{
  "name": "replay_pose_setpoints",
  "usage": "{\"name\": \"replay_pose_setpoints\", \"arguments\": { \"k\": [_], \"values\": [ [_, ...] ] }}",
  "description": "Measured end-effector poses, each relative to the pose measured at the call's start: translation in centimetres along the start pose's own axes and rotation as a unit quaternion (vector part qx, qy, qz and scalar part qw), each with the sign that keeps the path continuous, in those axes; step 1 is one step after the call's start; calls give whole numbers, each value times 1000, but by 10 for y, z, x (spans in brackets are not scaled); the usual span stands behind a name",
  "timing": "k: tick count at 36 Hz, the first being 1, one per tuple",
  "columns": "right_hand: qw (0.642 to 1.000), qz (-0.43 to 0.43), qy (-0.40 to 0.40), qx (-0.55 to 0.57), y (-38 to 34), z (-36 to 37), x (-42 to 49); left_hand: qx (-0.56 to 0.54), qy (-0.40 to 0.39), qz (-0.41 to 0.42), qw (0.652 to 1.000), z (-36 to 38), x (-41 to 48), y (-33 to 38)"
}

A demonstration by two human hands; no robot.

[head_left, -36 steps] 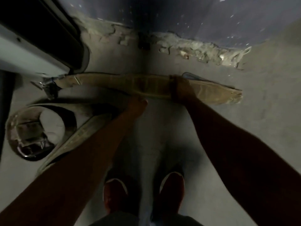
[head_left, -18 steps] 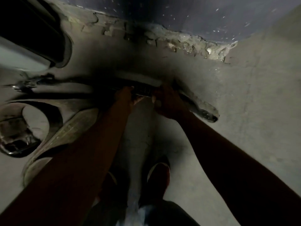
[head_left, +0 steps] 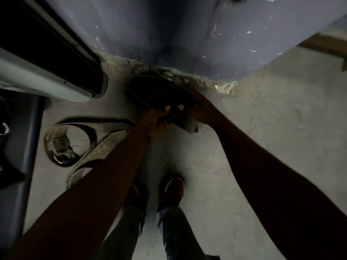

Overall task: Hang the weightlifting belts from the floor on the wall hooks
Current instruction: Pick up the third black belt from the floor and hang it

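Holds a dark belt (head_left: 161,94) in both hands, left hand (head_left: 156,121) curled round the strap and right hand (head_left: 200,109) gripping it just beside, above the floor (head_left: 262,137) at the wall (head_left: 187,34) base. Looks folded into a loop, too dark to be sure. Stands beside a second belt (head_left: 84,145) coiled on the floor, partly under the left forearm.

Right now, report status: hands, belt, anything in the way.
Left hand and right hand both grip one belt by the wall. Second belt on floor, under left forearm.
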State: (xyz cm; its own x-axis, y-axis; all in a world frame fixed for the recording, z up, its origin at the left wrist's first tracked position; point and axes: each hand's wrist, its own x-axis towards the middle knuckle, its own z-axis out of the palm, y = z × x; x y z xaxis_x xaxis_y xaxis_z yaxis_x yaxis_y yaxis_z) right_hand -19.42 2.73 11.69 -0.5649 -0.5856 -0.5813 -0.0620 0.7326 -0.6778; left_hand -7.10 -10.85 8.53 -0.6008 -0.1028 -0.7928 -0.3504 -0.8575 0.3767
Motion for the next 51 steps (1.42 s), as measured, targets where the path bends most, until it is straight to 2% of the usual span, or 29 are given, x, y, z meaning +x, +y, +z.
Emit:
{"name": "replay_pose_setpoints", "arguments": {
  "k": [4, 8, 13, 19, 23, 29, 33, 37, 40, 45, 48, 49, 51],
  "values": [
    [1000, -5, -4, -19, -29, -27, -30, 75, 2, 12, 997, 16, -37, 26],
    [999, -30, 11, 33, -65, -46, -59, 133, -27, 43, 990, 36, -76, 59],
    [996, -35, -56, 55, -108, -66, -94, 219, -34, 101, 970, 64, -133, 102],
    [996, -35, -51, 58, -160, -76, -135, 197, -17, 145, 969, 74, -197, 136],
    [992, -10, -93, 85, -183, -78, -170, 190, 15, 191, 963, 86, -242, 154],
    [986, 18, -148, -77, -217, -60, -234, 169, 42, 242, 955, 120, -328, 195],
    [989, 58, -115, -75, -233, -38, -279, 174, 54, 245, 952, 143, -379, 223],
    [961, 103, -158, -200, -229, -28, -305, 166, 57, 240, 955, 169, -426, 243],
    [948, 95, -145, -267, -214, -25, -296, 151, 66, 256, 953, 190, -456, 255],
    [915, 37, -72, -395, -256, -57, -334, 180, 61, 281, 941, 221, -491, 261],
    [874, 30, -21, -484, -269, -71, -349, 194, 61, 298, 933, 238, -501, 262],
    [863, 39, -22, -504, -275, -77, -356, 196, 63, 303, 930, 244, -505, 262],
    [866, 102, -66, -484, -283, -91, -365, 195, 68, 306, 929, 252, -509, 262]
  ]
}}
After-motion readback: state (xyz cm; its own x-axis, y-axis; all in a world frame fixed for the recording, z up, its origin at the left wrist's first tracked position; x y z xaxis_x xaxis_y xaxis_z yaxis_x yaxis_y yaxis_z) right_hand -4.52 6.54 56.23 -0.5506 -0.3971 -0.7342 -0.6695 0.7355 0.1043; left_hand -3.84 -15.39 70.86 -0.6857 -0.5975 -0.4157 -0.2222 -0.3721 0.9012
